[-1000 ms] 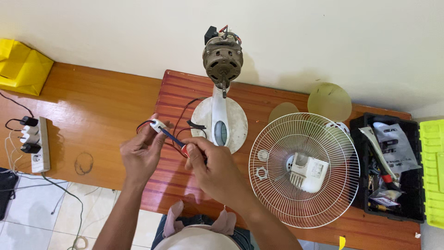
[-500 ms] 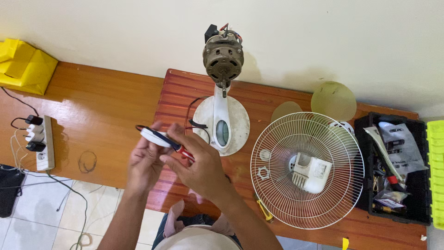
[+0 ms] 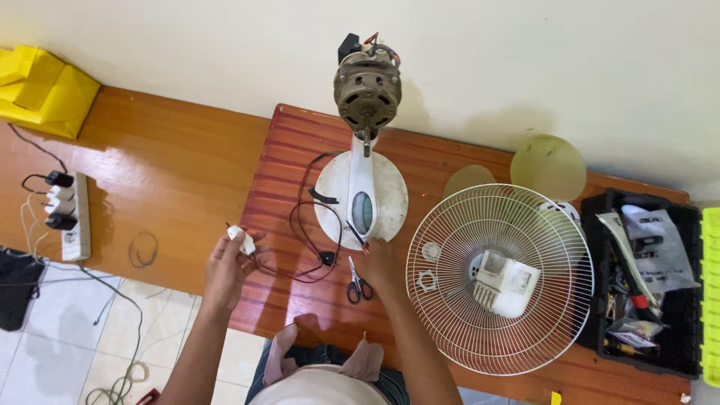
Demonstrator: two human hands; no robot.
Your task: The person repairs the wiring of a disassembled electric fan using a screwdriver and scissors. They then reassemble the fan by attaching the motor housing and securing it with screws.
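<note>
- Closest in: left hand [image 3: 229,266] has drifted out to the left edge of the red surface [image 3: 285,150], fingers clamped on a small white part [image 3: 241,238] with dark wires [image 3: 304,247] trailing off it. Half a second ago both hands were bunched together on that part, so they've split up now.
- Right hand [image 3: 379,262] has let go and dropped down onto the surface just beside the fan base [image 3: 390,195]. Fingers look loosely together on something thin there, but honestly can't tell if they're actually gripping anything.
- Small scissors [image 3: 357,285] lie just left of that hand, untouched.
- My read: the wired part is now a one-hand hold while the other goes for something at the base.
- Further out: bare fan motor [image 3: 367,90] on its stem, wire fan guard [image 3: 499,281] lying flat on the right, toolbox [image 3: 645,285] past it, power strip [image 3: 67,217] far left.
- Hard to see: what the white part really is, where the wires end, and the toolbox contents are just clutter.
</note>
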